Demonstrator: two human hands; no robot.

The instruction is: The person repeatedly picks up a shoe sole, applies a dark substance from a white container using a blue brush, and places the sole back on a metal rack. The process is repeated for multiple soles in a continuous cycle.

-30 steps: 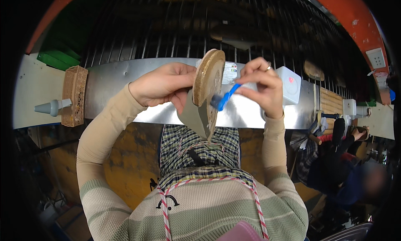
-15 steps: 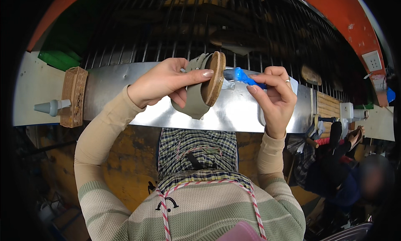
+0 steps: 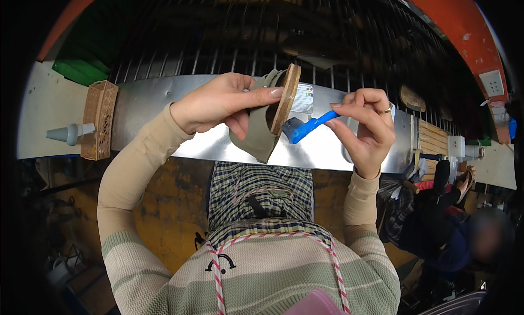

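Left hand (image 3: 218,105) grasps an olive sandal (image 3: 267,116) by its tan sole, edge-on, above the metal desk (image 3: 327,148). Right hand (image 3: 363,126) pinches a blue brush (image 3: 305,128), bristle end touching the sole. Woven block (image 3: 98,120) far left.

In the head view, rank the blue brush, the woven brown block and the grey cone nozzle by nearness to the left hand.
From the left hand:
1. Blue brush, just to its right, held by the right hand.
2. Woven brown block, to its left on the metal shelf.
3. Grey cone nozzle, farthest left.

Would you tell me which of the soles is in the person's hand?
The sole with the grey strap, gripped by the left hand; another sole lies on the bench.
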